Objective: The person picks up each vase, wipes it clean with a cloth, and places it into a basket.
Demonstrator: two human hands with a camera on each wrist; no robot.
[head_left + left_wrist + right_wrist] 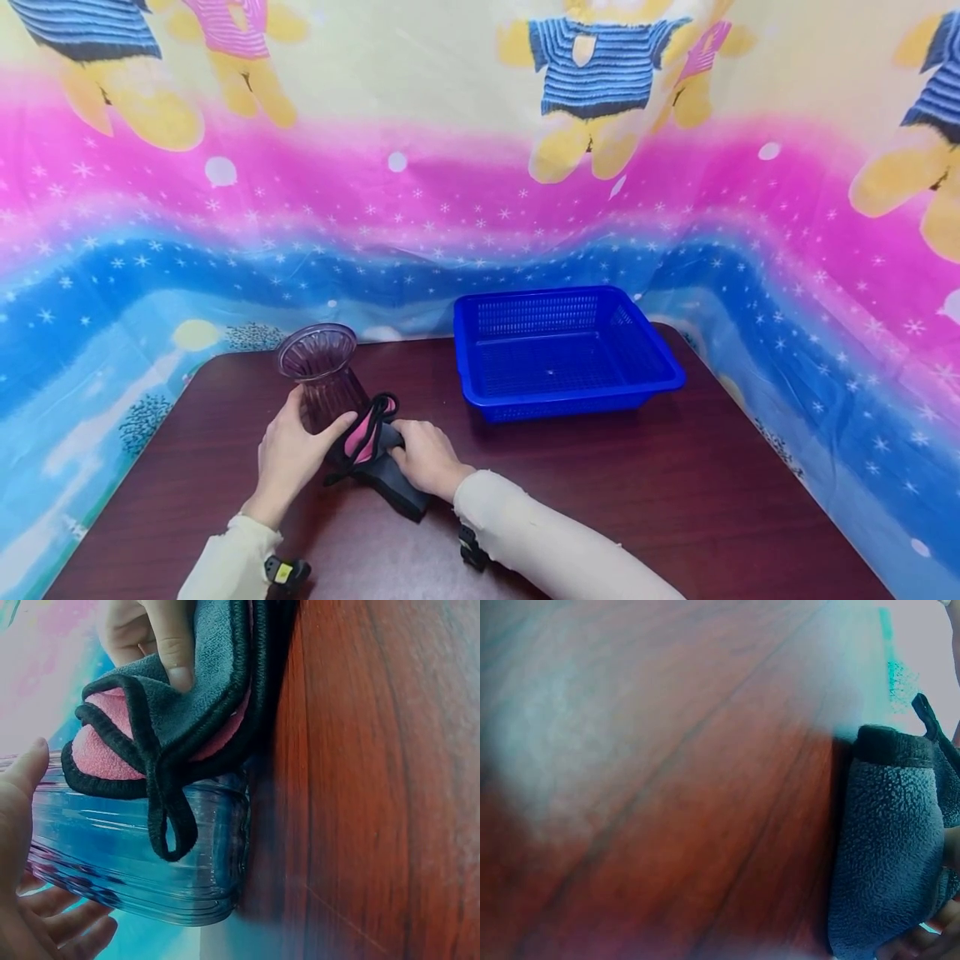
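Note:
A ribbed purple-tinted glass vase [321,367] with a flared rim stands on the table's left half. My left hand [291,454] holds it around the body, the thumb on the near side and the fingers behind, as the left wrist view shows. A folded grey and pink cleaning cloth [390,479] with black edging and a hanging loop [171,817] lies against the vase, covering part of its lower side. My right hand [431,457] pinches the cloth's grey layer between thumb and fingers. In the right wrist view the grey fold [889,847] rises beside the tabletop.
A blue plastic basket [570,385] with perforated walls stands at the back right of the dark red wooden table [637,500]. Behind and beside the table hangs a patterned cloth backdrop [420,200] with cartoon bears.

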